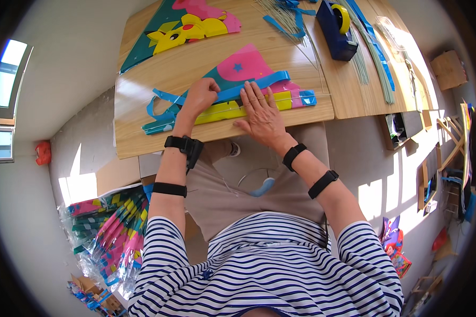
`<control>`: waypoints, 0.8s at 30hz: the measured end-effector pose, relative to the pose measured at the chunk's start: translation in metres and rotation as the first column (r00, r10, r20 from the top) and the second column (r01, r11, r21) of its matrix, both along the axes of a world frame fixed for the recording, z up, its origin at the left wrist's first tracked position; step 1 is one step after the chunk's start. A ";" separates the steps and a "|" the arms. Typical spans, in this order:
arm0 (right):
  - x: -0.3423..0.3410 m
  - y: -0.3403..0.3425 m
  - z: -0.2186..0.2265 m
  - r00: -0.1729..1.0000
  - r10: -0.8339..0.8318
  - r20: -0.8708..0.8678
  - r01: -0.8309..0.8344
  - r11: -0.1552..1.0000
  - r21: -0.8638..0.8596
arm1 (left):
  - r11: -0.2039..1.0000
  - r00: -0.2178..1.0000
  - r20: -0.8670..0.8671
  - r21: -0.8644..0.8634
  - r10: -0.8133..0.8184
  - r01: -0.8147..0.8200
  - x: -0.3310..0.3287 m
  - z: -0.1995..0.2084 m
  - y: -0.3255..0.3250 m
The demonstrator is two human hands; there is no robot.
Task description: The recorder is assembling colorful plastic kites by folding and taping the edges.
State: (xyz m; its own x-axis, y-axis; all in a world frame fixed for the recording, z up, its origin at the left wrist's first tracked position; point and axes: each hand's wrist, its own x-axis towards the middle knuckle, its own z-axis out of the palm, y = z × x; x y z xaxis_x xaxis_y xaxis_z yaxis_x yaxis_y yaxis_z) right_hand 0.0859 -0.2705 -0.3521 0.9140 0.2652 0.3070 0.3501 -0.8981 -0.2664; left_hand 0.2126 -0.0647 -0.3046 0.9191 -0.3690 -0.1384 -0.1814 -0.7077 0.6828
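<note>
On table (143, 138): two hands (198, 99) pressing one folded kite (248, 90).

Folded kite (232, 90): pink, teal, yellow panels, blue ribbon tails, flat on wooden table edge under both hands.

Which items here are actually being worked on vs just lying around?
In hand:
- left hand, pressing on the folded kite
- right hand, flat on it
- folded kite, pink, teal and yellow
- blue ribbon tail

Lying about:
- tape dispenser
- second kite, spread open
- thin rods
- packaged kites on the floor
- table
</note>
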 end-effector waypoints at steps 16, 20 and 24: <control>0.000 0.000 0.000 1.000 -0.009 -0.003 0.009 1.000 -0.028 | 0.997 1.000 -0.024 0.076 -0.010 0.012 0.000 -0.001 0.013; 0.000 0.000 -0.001 1.000 -0.013 -0.001 0.013 1.000 -0.026 | 0.996 1.000 -0.010 0.087 -0.008 0.009 0.000 -0.001 0.016; 0.001 0.001 -0.002 1.000 -0.010 0.000 0.010 1.000 -0.024 | 0.997 1.000 -0.028 0.083 -0.001 0.003 -0.001 0.000 0.019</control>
State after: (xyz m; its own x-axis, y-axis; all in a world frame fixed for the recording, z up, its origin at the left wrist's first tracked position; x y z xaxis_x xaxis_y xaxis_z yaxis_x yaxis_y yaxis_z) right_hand 0.0870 -0.2698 -0.3539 0.9166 0.2635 0.3008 0.3413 -0.9074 -0.2451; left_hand 0.2111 -0.0461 -0.3045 0.9137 -0.3571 -0.1942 -0.1644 -0.7616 0.6269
